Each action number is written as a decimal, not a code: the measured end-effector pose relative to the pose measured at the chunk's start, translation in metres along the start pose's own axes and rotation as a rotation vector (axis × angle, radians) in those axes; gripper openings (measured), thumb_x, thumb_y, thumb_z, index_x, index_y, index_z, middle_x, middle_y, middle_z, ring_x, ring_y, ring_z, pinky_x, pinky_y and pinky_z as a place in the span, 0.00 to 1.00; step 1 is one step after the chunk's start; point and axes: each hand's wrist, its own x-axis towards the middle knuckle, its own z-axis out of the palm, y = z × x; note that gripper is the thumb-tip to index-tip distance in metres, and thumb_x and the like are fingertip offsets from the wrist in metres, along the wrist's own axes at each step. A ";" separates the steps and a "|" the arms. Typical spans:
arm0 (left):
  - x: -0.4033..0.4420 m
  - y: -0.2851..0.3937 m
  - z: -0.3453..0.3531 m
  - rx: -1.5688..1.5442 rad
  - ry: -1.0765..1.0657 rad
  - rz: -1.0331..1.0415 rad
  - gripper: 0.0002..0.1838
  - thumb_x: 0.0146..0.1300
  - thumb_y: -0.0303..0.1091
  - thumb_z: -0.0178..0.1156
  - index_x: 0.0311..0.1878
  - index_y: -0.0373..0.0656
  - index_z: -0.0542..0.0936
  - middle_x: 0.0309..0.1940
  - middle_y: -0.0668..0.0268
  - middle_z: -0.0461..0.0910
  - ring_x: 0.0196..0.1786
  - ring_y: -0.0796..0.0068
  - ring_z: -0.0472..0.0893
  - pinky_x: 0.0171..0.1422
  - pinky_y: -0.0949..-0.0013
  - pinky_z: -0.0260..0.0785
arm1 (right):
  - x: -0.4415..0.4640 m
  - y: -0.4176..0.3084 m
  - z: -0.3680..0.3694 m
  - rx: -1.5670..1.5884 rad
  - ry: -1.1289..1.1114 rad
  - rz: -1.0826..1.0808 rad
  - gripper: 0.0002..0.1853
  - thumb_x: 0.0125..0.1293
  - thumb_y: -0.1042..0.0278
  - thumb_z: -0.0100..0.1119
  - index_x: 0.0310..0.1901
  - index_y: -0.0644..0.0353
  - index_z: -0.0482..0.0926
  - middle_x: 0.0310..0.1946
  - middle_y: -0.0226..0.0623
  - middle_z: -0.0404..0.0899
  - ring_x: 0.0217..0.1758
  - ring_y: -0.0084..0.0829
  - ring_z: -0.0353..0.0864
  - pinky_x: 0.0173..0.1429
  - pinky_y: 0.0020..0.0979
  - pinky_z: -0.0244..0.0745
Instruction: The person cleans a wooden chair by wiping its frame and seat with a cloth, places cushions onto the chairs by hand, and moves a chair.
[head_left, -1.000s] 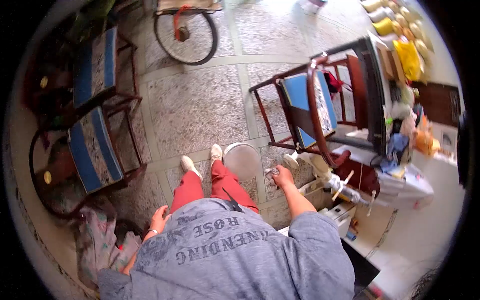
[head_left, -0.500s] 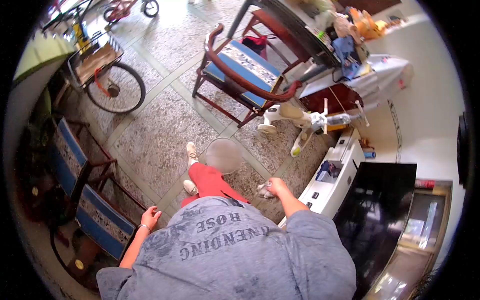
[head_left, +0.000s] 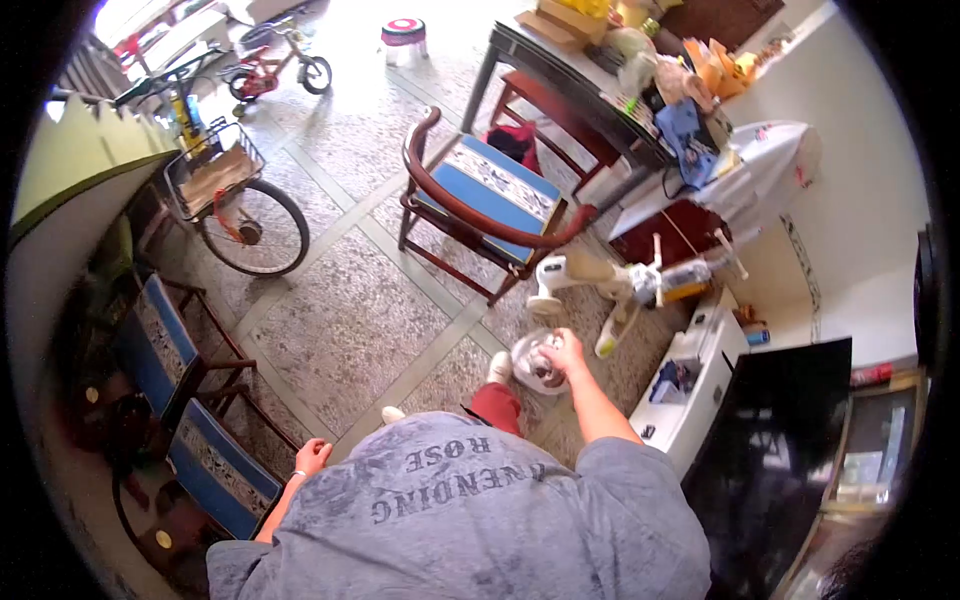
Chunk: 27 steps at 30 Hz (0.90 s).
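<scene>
My right hand (head_left: 564, 352) reaches out in front of me, closed on a small crumpled whitish thing (head_left: 545, 350) that looks like a cloth. Around and beneath that hand shows a round, see-through, bowl-like shape (head_left: 537, 378); whether it is touched, or is a clear stool top, I cannot tell. My left hand (head_left: 313, 457) hangs at my side, fingers loosely bent and nothing visible in them. The nearest thing to it is a dark wood chair with a blue seat (head_left: 222, 470).
Ahead stands a wooden armchair (head_left: 500, 190) beside a cluttered table (head_left: 560, 70). A white ride-on toy (head_left: 630, 285) and white cabinet (head_left: 705, 360) are on the right. A basket bicycle (head_left: 250, 225), small red bike (head_left: 275, 70) and covered stool (head_left: 403, 40) stand farther off.
My right hand has moved forward with the crumpled thing. The round see-through shape, earlier ahead of my feet, now appears at that hand. My feet have shifted, and the view tilts farther forward.
</scene>
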 end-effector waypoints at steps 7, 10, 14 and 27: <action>-0.024 0.003 0.034 0.167 0.248 -0.137 0.19 0.60 0.45 0.67 0.47 0.40 0.84 0.40 0.60 0.87 0.41 0.70 0.85 0.49 0.67 0.77 | 0.085 -0.208 -0.071 0.447 0.117 -0.789 0.28 0.55 0.72 0.74 0.57 0.63 0.72 0.50 0.39 0.78 0.52 0.27 0.77 0.57 0.30 0.74; -0.060 0.083 0.083 -0.077 0.330 -0.223 0.19 0.60 0.45 0.67 0.47 0.41 0.84 0.40 0.59 0.87 0.43 0.69 0.85 0.52 0.66 0.77 | 0.130 -0.241 -0.087 0.049 -0.117 -0.987 0.31 0.53 0.67 0.74 0.58 0.62 0.72 0.49 0.49 0.78 0.53 0.50 0.77 0.63 0.39 0.70; -0.072 0.099 0.217 -0.102 0.218 -0.008 0.24 0.62 0.48 0.67 0.55 0.42 0.80 0.45 0.59 0.86 0.46 0.70 0.84 0.53 0.66 0.77 | 0.209 -0.209 -0.054 -0.394 -0.693 -0.749 0.42 0.41 0.55 0.80 0.59 0.61 0.71 0.52 0.54 0.80 0.57 0.49 0.80 0.61 0.42 0.73; -0.180 0.075 0.337 -0.215 0.191 -0.245 0.29 0.59 0.51 0.68 0.58 0.43 0.79 0.49 0.57 0.84 0.51 0.66 0.83 0.58 0.65 0.75 | 0.207 -0.187 -0.013 -0.193 -0.873 -0.802 0.25 0.43 0.68 0.72 0.45 0.63 0.77 0.33 0.38 0.82 0.36 0.27 0.79 0.44 0.32 0.76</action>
